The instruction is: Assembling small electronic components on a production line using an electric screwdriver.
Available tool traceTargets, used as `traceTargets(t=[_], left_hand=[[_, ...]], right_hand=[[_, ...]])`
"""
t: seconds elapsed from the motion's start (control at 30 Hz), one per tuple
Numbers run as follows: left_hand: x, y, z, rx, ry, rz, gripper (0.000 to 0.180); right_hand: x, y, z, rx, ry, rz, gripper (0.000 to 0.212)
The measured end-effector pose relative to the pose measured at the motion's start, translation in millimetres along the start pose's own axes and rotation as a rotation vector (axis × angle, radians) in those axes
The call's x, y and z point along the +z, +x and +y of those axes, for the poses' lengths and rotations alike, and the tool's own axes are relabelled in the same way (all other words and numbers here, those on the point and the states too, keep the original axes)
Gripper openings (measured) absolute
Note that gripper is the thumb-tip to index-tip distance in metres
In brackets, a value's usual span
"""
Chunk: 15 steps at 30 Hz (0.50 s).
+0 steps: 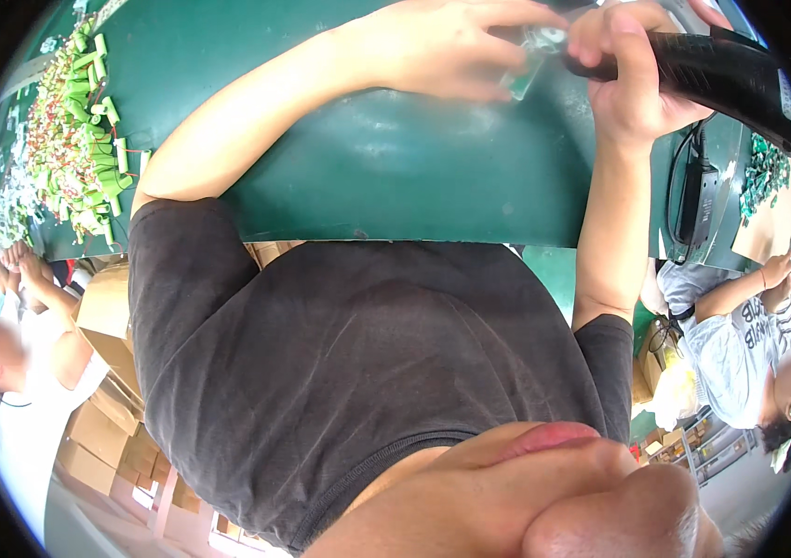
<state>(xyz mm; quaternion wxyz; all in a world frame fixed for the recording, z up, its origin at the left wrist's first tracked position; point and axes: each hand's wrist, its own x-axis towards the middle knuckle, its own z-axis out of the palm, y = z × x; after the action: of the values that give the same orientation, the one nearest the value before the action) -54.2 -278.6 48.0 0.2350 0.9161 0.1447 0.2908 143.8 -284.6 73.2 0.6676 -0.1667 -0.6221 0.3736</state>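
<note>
Fist of the right hand (634, 93) is wrapped around a thick black tool (717, 70), with the thumb laid across its body; the blunt end shows toward the left hand (437, 46). That left hand has its fingers partly spread, but it is blurred, and I cannot tell if they pinch the small clear piece (527, 79) at their tips or only stand beside it. Both hands are well away from the near edge of the bench (395, 186), above its right half, and the piece is between them. To do this well, I would say, the piece should be held by its rim, the tool kept steady from the wrist, and any contact made gently. The piece itself looks thin and transparent, greenish in its lower part, maybe only from the bench behind it; a bright reflection sits on its upper part. Further out, a heap of wired green cylinders (77, 139) lies toward the left end of the bench, and a black adapter (699, 200) rests by the near edge, at right.
</note>
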Motion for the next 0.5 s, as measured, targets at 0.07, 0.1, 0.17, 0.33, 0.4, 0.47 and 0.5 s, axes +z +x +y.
traceTargets(t=[0.07,0.1,0.17,0.33,0.4,0.47,0.5], left_hand=[[-0.5,-0.2,0.1,0.001,0.006,-0.002,0.025],[-1.2,0.3,0.6,-0.001,0.013,-0.01,0.025],[-1.2,0.4,0.9,-0.002,0.017,-0.019,0.025],[1.6,-0.4,-1.3,0.028,0.018,0.001,0.022],[1.2,-0.4,-1.1,0.022,0.006,-0.001,0.022],[1.0,-1.0,-1.2,0.013,-0.007,-0.002,0.021],[0.7,-1.4,-1.5,0.018,-0.026,0.003,0.021]], right_hand=[[2.0,-0.9,-0.1,0.026,0.004,0.035,0.058],[0.5,-2.3,2.3,0.023,-0.009,0.034,0.058],[0.4,-4.0,3.2,0.023,-0.023,0.036,0.059],[4.1,-2.9,0.9,0.054,-0.02,0.035,0.058],[2.0,-3.1,2.5,0.036,-0.016,0.026,0.057],[0.4,-2.1,1.9,0.02,-0.009,0.016,0.057],[0.3,0.4,-0.3,0.025,0.023,-0.014,0.057]])
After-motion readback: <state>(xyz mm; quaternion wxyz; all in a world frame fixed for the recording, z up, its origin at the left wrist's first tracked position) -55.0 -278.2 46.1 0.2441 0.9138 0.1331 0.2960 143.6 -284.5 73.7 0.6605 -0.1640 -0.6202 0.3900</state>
